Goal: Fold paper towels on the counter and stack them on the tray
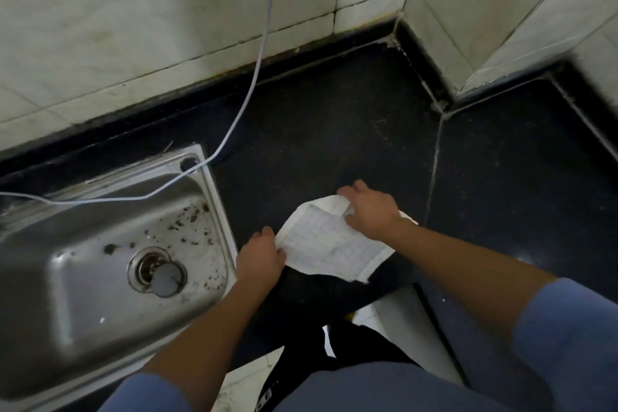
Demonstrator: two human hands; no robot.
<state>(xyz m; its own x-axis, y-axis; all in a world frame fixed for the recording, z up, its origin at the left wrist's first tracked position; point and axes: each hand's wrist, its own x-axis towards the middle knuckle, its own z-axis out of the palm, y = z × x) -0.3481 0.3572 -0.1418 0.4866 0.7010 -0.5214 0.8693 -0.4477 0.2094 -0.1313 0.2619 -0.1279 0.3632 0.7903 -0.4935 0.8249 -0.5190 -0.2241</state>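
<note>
Blue-sleeved forearms [468,264] are reaching over the black stone counter [334,117], where the white embossed paper towel [329,244] is lying partly folded near the front edge, just right of the stainless steel sink [67,261]. The left hand [261,259] is pinching the towel's near-left corner, and the right hand [369,211] is gripping the far flap between thumb and fingers.

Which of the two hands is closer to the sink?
The left hand, holding the paper towel by its left edge right beside the sink; the right hand holds the far side.
</note>
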